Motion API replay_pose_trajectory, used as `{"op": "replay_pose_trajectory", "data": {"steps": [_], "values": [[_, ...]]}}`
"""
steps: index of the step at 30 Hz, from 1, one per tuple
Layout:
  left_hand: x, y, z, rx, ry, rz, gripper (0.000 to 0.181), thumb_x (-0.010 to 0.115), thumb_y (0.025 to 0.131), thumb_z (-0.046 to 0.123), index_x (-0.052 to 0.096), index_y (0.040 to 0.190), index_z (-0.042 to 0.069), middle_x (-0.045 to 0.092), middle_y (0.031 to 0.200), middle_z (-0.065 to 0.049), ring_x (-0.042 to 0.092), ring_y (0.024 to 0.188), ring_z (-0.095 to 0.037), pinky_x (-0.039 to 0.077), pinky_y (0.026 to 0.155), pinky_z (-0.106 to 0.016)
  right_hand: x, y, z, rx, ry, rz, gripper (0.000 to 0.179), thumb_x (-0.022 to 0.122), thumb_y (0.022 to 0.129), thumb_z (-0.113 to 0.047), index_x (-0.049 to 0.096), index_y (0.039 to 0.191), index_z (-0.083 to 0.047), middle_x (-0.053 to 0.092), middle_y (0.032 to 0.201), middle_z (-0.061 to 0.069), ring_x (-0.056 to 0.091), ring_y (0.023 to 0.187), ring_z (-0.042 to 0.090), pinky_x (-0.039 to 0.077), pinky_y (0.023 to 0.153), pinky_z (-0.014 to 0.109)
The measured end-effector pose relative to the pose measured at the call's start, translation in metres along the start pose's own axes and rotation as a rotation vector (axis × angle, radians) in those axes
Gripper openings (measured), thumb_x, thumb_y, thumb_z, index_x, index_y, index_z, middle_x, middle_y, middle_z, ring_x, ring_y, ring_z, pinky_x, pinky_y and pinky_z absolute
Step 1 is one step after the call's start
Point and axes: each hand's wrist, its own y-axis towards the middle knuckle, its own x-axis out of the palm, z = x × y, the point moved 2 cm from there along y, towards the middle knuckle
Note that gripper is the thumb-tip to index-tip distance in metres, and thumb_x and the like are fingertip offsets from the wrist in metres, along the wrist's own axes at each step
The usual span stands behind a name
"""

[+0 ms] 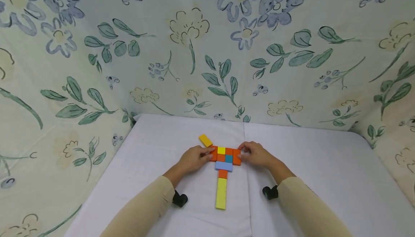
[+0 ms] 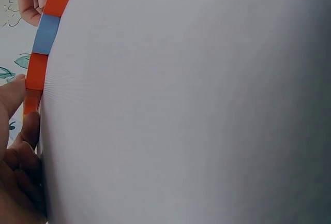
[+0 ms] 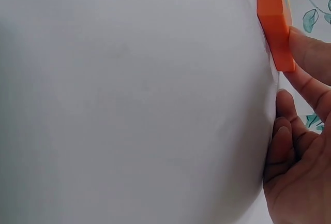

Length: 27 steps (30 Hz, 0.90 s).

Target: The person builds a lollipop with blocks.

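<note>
On the white tabletop lies a flat figure of coloured blocks, with a blue block [image 1: 224,166], a small orange block [image 1: 222,174] and a long yellow-green block [image 1: 221,193] running down its middle. My left hand [image 1: 193,159] holds the left-end orange block [image 1: 213,153] by thumb and index finger. At the opposite end, my right hand [image 1: 257,155] has thumb and index finger on another orange block [image 1: 237,157]. Between them sit a yellow block [image 1: 221,150] and a teal block [image 1: 228,158]. The right wrist view shows the right thumb [image 3: 310,53] against the orange block's side.
A yellow-orange block [image 1: 205,140] sticks out at an angle from the figure's upper left corner, just beyond the left fingers. White cloth [image 1: 291,150] covers the table. Behind and at both sides hangs a flower-patterned curtain [image 1: 194,49].
</note>
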Motion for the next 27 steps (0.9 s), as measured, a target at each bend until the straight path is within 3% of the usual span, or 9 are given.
{"op": "replay_pose_trajectory", "data": {"steps": [5, 11, 14, 17, 21, 24, 27], "values": [[0.000, 0.000, 0.001, 0.005, 0.005, -0.010, 0.040, 0.066, 0.100, 0.040, 0.062, 0.140, 0.042, 0.065, 0.107, -0.002, 0.054, 0.091, -0.018, 0.049, 0.083, -0.034, -0.002, -0.002, -0.004, 0.023, 0.009, -0.012, 0.027, 0.074, 0.093, -0.031, 0.064, 0.117, -0.023, 0.058, 0.119, 0.007, 0.047, 0.113, 0.028, 0.048, 0.097, 0.047], [-0.001, 0.000, 0.001, 0.004, -0.027, -0.021, 0.041, 0.066, 0.100, 0.039, 0.061, 0.140, 0.043, 0.065, 0.133, 0.000, 0.056, 0.104, -0.017, 0.053, 0.097, -0.039, -0.005, -0.002, -0.009, 0.032, 0.011, -0.037, 0.026, 0.074, 0.093, -0.030, 0.064, 0.115, -0.022, 0.056, 0.116, 0.008, 0.047, 0.111, 0.028, 0.047, 0.093, 0.044], [-0.004, 0.002, 0.000, 0.016, -0.044, -0.014, 0.042, 0.063, 0.102, 0.040, 0.058, 0.144, 0.040, 0.065, 0.135, 0.001, 0.056, 0.108, -0.018, 0.052, 0.103, -0.042, -0.005, 0.000, -0.009, 0.038, 0.015, -0.047, 0.027, 0.075, 0.093, -0.030, 0.064, 0.115, -0.022, 0.055, 0.115, 0.008, 0.047, 0.111, 0.028, 0.047, 0.091, 0.042], [-0.009, 0.007, -0.002, 0.011, -0.062, 0.020, 0.046, 0.062, 0.102, 0.039, 0.055, 0.148, 0.034, 0.068, 0.117, 0.000, 0.057, 0.099, -0.018, 0.054, 0.094, -0.038, -0.006, 0.001, -0.008, 0.051, 0.019, -0.050, 0.027, 0.075, 0.092, -0.030, 0.064, 0.116, -0.022, 0.055, 0.115, 0.008, 0.046, 0.112, 0.028, 0.048, 0.091, 0.042], [-0.018, 0.017, -0.005, -0.047, -0.058, 0.090, 0.054, 0.066, 0.101, 0.035, 0.050, 0.152, 0.025, 0.062, 0.094, 0.000, 0.056, 0.085, -0.017, 0.052, 0.077, -0.029, -0.005, 0.001, -0.007, 0.054, 0.025, -0.050, 0.028, 0.075, 0.092, -0.030, 0.064, 0.116, -0.021, 0.055, 0.116, 0.009, 0.046, 0.111, 0.029, 0.048, 0.091, 0.042], [-0.024, 0.024, -0.007, -0.074, 0.020, 0.092, 0.060, 0.068, 0.100, 0.032, 0.046, 0.154, 0.022, 0.061, 0.093, -0.001, 0.056, 0.083, -0.017, 0.051, 0.075, -0.029, -0.005, 0.002, -0.006, 0.050, 0.032, -0.052, 0.027, 0.075, 0.092, -0.029, 0.064, 0.115, -0.021, 0.055, 0.115, 0.008, 0.047, 0.111, 0.028, 0.048, 0.090, 0.041], [-0.029, 0.029, -0.007, -0.066, 0.170, 0.046, 0.061, 0.065, 0.102, 0.030, 0.041, 0.157, 0.028, 0.066, 0.107, -0.005, 0.061, 0.095, -0.020, 0.056, 0.088, -0.036, -0.004, 0.003, -0.005, 0.050, 0.038, -0.055, 0.026, 0.076, 0.092, -0.030, 0.064, 0.115, -0.022, 0.055, 0.114, 0.008, 0.047, 0.110, 0.027, 0.048, 0.089, 0.039]]}}
